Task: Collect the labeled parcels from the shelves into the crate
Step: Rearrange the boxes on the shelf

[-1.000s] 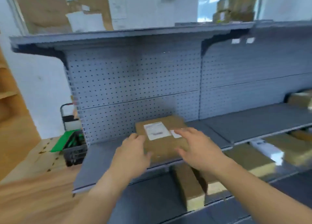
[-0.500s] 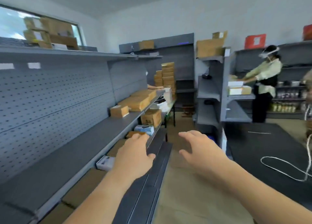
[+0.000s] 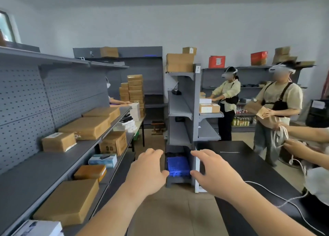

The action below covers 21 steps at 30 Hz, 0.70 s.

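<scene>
Grey pegboard shelving (image 3: 26,100) runs down the left of a pale-walled storeroom, and a black table (image 3: 249,166) fills the right. Between them a narrow shelf unit (image 3: 179,104) stands end-on.

Both bare forearms reach forward into the aisle from the bottom edge. The left hand (image 3: 147,173) and right hand (image 3: 211,173) hover side by side and apart, backs up. Their fingers are spread and gently curved, thumbs pointing toward each other, and neither has hold of anything.

Brown parcels lie on the left shelves. A large flat parcel (image 3: 85,127) sits on the upper shelf, and nearer is a small labelled parcel (image 3: 58,141) with a white label on top. A broad parcel (image 3: 67,200) lies on the shelf below.

A blue crate (image 3: 178,165) sits in the foot of the narrow unit, showing in the gap between the two hands. Its lower corners are hidden behind the thumbs. The label print is too blurred to read.

At the right edge someone's arms (image 3: 302,136) are cut off by the frame, and a white cable (image 3: 277,196) trails over the table.
</scene>
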Each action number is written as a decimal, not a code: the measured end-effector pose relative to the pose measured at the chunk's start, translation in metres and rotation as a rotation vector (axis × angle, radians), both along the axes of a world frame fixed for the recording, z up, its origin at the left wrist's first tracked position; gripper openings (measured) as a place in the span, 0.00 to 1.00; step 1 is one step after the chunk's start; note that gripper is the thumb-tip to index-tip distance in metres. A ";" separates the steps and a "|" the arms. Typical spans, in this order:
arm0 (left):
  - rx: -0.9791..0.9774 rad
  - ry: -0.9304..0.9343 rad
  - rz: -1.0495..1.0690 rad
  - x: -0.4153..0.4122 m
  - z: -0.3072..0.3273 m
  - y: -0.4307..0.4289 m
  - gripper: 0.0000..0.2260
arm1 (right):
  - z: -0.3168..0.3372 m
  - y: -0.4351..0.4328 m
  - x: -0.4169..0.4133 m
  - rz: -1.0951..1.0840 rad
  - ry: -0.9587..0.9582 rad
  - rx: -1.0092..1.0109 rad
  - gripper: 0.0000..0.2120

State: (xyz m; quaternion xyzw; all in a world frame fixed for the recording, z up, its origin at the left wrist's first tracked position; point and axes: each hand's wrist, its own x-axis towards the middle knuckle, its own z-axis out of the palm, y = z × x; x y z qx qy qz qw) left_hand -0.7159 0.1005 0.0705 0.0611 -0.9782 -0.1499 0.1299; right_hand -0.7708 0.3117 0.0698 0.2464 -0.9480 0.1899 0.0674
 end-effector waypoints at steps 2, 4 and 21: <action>-0.017 0.009 -0.027 -0.031 0.003 -0.016 0.29 | 0.002 -0.015 -0.027 -0.016 0.005 0.003 0.31; -0.050 0.013 -0.045 -0.062 0.009 -0.033 0.28 | 0.006 -0.031 -0.053 -0.026 -0.001 0.013 0.34; -0.095 0.014 -0.026 -0.289 0.032 -0.128 0.30 | 0.026 -0.133 -0.297 0.030 0.038 -0.060 0.31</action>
